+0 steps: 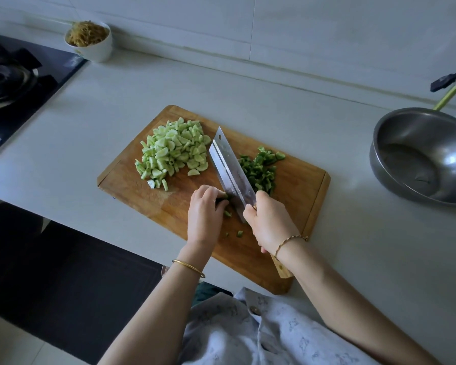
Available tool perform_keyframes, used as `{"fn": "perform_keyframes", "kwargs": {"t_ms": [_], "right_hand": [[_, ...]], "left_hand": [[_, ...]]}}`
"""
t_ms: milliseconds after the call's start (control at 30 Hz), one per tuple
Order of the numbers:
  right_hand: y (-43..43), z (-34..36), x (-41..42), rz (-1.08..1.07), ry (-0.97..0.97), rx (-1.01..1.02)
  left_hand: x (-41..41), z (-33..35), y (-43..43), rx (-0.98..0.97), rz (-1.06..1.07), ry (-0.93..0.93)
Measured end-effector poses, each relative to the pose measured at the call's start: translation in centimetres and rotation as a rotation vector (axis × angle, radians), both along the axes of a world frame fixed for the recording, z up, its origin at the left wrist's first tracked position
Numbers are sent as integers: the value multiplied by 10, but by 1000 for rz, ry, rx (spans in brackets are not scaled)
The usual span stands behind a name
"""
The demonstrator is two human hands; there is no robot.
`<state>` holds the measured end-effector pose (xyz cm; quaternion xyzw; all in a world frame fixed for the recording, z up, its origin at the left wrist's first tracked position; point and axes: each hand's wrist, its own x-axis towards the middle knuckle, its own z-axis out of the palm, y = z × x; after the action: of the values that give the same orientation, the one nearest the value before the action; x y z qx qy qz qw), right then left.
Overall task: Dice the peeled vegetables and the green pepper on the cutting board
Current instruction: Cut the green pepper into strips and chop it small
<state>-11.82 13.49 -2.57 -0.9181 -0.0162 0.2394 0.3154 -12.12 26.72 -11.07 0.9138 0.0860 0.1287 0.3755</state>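
plainly one cleaver (229,164), one pale heap (174,151), one dark-green heap (261,169), maybe three strays (239,233).

This is a home kitchen. A pale stone desk (366,246) runs along a tiled wall (300,35), with a black gas stove (50,75) set into it at the left, cookware on its burner. On the desk stand a white bowl (98,52) of noodles, a stainless steel bowl (448,143) and a wooden cutting board (300,185) carrying diced pale vegetables (174,151), green pepper (261,169) and a cleaver (229,164).
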Motion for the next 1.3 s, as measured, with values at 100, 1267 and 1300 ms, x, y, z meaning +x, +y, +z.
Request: {"fn": "perform_keyframes", "kwargs": {"t_ms": [100,1267,1300], "right_hand": [[4,-1,-1,-22,2,-17],[-6,-14,-3,-68,-103,124],[-6,-16,-3,-62,-102,118]], "left_hand": [[0,-1,0,-4,-2,-2],[-5,4,1,36,-18,129],[-5,4,1,35,-20,128]]}}
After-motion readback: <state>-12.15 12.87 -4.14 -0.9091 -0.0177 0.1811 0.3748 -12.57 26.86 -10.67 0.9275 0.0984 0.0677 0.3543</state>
